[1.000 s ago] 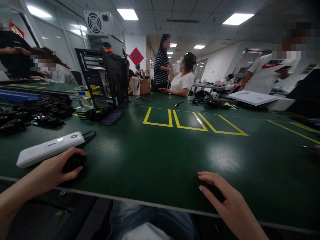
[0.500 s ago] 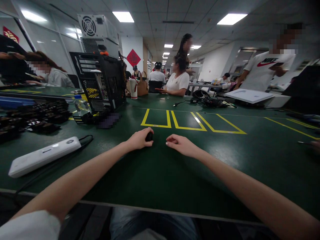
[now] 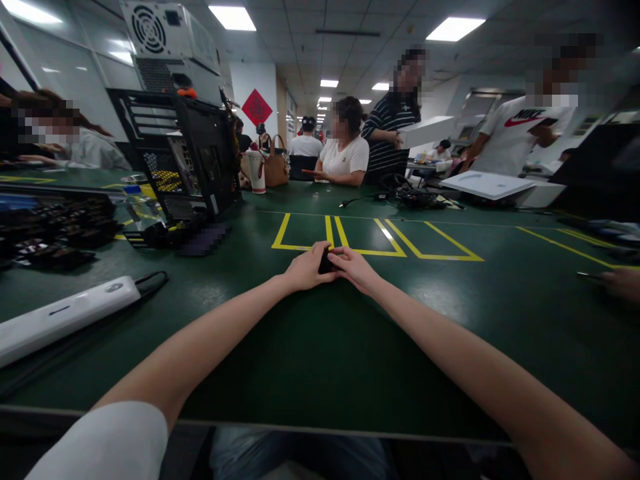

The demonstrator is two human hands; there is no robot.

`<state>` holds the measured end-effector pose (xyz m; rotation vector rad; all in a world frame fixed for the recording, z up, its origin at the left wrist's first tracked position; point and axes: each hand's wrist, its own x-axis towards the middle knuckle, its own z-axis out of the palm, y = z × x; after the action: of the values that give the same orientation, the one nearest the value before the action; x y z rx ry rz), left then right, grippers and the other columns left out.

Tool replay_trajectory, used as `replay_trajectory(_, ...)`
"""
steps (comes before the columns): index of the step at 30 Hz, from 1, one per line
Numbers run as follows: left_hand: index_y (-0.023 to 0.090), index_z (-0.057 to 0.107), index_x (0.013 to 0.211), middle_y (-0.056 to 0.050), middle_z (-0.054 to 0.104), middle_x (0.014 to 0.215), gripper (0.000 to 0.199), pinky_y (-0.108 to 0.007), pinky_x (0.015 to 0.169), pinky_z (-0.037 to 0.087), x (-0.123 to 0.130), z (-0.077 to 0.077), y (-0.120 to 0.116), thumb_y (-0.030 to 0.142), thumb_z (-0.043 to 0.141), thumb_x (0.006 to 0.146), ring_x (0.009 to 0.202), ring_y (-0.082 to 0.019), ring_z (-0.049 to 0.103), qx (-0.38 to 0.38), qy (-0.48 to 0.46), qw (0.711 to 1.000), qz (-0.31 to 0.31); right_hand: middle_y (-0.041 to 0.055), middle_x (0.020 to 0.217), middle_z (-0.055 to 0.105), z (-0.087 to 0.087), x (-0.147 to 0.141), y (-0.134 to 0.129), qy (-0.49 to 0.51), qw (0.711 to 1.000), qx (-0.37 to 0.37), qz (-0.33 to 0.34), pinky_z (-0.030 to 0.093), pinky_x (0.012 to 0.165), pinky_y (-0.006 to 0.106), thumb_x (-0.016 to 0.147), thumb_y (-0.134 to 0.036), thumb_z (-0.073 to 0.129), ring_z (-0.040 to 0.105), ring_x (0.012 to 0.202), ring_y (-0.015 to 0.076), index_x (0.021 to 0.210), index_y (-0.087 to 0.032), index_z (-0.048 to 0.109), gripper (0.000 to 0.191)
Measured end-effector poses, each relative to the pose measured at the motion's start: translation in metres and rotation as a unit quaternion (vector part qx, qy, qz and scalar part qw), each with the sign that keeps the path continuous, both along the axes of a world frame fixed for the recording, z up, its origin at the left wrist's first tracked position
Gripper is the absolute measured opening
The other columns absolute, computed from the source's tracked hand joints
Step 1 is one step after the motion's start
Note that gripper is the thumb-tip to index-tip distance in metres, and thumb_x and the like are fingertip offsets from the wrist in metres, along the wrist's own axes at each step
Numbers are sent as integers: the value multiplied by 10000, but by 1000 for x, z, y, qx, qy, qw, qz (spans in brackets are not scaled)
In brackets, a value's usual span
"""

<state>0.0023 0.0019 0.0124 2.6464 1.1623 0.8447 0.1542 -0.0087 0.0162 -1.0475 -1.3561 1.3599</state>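
Note:
Between my two hands, over the green table (image 3: 300,360), is a small dark object (image 3: 326,262), black and rounded; its exact kind is hidden by my fingers. My left hand (image 3: 305,269) is closed round its left side, thumb below and fingers above. The fingertips of my right hand (image 3: 357,269) press against it from the right, so both hands hold it and nearly touch each other. Just beyond them lie the yellow tape outlines (image 3: 367,253) on the tabletop.
A white power strip (image 3: 65,313) with a black cable lies at left, near dark parts (image 3: 60,230) and an open computer case (image 3: 183,157). Black cables (image 3: 407,195) and a white box (image 3: 487,185) are at the back. Another person's hand (image 3: 623,283) shows at right.
My left hand has carried the dark object right and slightly away from me. My right hand has met it and touches it. A person in stripes behind the table now holds a white box.

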Motion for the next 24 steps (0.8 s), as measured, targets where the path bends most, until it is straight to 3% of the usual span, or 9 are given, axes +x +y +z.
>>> replay_trajectory(6,177,244,1220,-121,377,1222,587,-374,909,372,-10,5,-10,422,496,749,1107,-223,423,6,-26,996,-84,13,880,556,-9,3,-8,-28,997,72,10,456,664,265,668,-321,597,544,787,127,949,-230,514,307)
replay_trajectory(15,195,228,1249,-100,401,1223,660,-433,872,356,-10,2,-15,434,537,718,1058,-265,415,55,6,998,-37,33,947,551,-11,3,-11,-76,986,145,-4,438,753,311,685,-339,575,518,876,150,948,-202,520,302)
replay_trajectory(24,265,329,1195,-76,384,1188,642,-432,897,353,-17,2,-17,314,647,639,1101,-244,391,47,-64,996,-38,33,969,538,-12,5,-13,-96,983,156,-3,421,807,348,698,-333,563,508,920,162,952,-204,506,290)
